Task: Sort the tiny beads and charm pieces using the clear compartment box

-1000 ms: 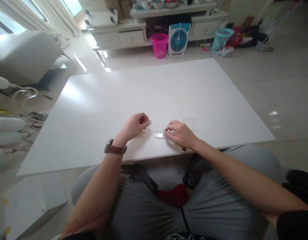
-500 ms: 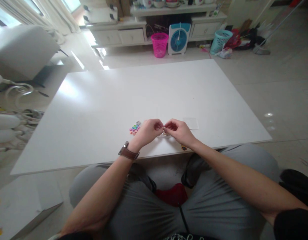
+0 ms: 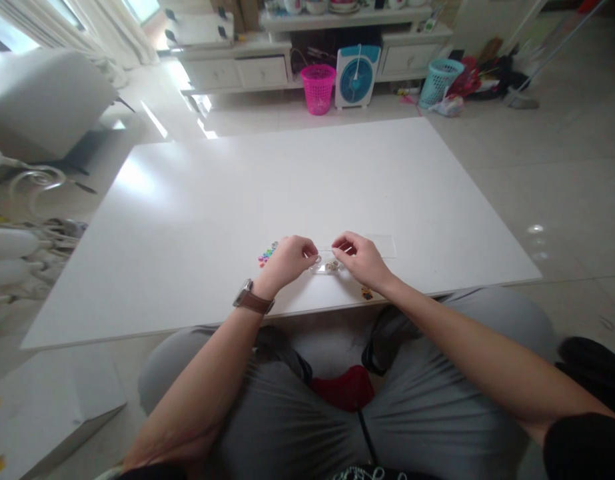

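My left hand (image 3: pixel 293 259), with a brown-strapped watch (image 3: pixel 254 299) on its wrist, is closed in a pinch on a small ring-like piece (image 3: pixel 318 259). Across from it, my right hand (image 3: pixel 360 259) is also pinched; what its fingertips hold is too small to make out. Both hands hover at a clear plastic box (image 3: pixel 322 269), which has several small round metallic pieces (image 3: pixel 332 266) in it. Colourful beads (image 3: pixel 267 255) lie just left of my left hand, partly covered by it. Below my right wrist sits a small black-and-orange figure (image 3: pixel 367 293).
A flat clear plastic lid (image 3: pixel 384 245) lies right of the hands on the white table (image 3: pixel 267 180). The near table edge runs just above my knees. Beyond stand a pink basket (image 3: pixel 318 90), a box fan (image 3: pixel 357 77) and a light-blue basket (image 3: pixel 440 83).
My hands have drawn apart from a meeting point above the clear box. The box and the round pieces in it now show between them.
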The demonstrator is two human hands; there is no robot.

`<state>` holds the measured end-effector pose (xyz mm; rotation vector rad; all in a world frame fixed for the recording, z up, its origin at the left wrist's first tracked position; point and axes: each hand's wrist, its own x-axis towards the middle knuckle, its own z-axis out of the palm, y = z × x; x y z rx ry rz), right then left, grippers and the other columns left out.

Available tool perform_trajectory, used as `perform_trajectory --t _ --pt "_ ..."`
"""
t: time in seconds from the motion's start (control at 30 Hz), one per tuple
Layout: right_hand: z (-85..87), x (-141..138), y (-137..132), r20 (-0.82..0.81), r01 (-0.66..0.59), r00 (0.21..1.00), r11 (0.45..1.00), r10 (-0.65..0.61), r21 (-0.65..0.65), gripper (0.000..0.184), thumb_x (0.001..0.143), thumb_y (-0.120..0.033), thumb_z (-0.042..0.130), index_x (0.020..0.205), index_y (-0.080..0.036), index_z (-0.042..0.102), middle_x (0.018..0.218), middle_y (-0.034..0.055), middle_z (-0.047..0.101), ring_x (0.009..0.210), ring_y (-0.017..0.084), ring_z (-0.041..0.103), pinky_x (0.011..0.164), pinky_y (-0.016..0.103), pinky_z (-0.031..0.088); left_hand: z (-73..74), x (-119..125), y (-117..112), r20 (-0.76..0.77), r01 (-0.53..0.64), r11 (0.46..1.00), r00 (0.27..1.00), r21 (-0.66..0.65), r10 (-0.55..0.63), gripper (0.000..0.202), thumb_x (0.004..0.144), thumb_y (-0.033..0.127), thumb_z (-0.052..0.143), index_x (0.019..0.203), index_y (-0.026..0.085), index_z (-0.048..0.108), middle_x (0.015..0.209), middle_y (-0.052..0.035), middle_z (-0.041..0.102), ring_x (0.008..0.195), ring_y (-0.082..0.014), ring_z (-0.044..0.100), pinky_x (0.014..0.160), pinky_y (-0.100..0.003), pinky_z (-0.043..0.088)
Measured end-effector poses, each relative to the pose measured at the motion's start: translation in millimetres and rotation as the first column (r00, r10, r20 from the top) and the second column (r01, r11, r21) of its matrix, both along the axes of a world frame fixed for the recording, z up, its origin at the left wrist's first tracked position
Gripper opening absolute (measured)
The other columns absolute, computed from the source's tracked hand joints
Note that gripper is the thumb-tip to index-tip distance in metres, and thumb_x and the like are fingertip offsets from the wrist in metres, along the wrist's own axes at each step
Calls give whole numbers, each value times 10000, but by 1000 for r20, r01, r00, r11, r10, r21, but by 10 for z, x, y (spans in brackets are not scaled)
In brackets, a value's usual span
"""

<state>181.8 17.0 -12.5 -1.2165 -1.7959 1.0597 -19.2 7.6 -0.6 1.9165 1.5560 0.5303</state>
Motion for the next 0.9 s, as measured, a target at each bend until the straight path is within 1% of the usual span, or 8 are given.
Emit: perform_trajectory --t 0.13,0.23,0.37,0.57,0.67,0.73,0.8,0.9 --pt "9 18 19 4 16 1000 999 -16 32 46 822 -228 599 825 -207 640 847 26 695 769 174 645 665 296 500 -40 5 -8 -100 94 995 991 16 -92 118 824 195 653 785 195 764 752 -35 755 685 -162 659 697 -285 481" --pt "31 14 6 15 3 1000 999 -3 40 41 821 -222 596 824 -210 635 866 29 694 780 177 641 647 293 486 -57 40 -28 -172 122 992 978 27 -116 124 836 206 635 806 200 756 810 -39 767 706 -173 661 711 -293 475" --pt "87 -6 -26 22 -23 1000 997 21 73 43 828 -203 594 838 -216 634 898 33 692 805 181 642 626 289 467 -58 80 -54 -237 168 985 959 30 -156 169 864 193 588 812 198 749 795 -49 760 725 -182 668 708 -287 468" --pt "108 -1 -43 36 -53 998 991 49 120 55 837 -179 593 841 -218 631 892 25 676 798 174 635 618 285 451 -59 92 -73 -357 172 983 924 69 -137 173 910 249 599 895 213 767 838 -77 762 768 -214 690 733 -301 481" --pt "96 2 -42 44 -68 997 986 62 151 69 836 -161 592 834 -216 634 880 21 667 794 173 631 644 294 456 -59 99 -79 -406 159 984 907 77 -114 166 911 272 619 961 216 767 867 -91 761 795 -232 698 742 -314 483" --pt "90 2 -44 48 -83 996 982 76 169 80 836 -150 591 833 -214 638 873 18 660 785 170 626 670 301 464 -54 106 -83 -433 152 985 896 83 -102 170 914 292 621 968 216 763 854 -92 752 795 -239 698 738 -320 481" --pt "89 3 -49 51 -94 995 980 86 177 87 837 -143 591 832 -212 643 870 16 654 779 167 622 687 304 471 -41 109 -85 -441 160 983 892 91 -105 174 917 302 615 963 216 759 850 -90 746 794 -241 694 733 -322 477" --pt "100 8 -56 58 -97 994 979 87 182 90 836 -140 593 828 -212 645 865 15 650 776 166 619 697 303 476 -6 94 -79 -403 182 975 908 125 -118 176 913 261 588 965 217 750 897 -80 746 816 -230 685 735 -315 470"
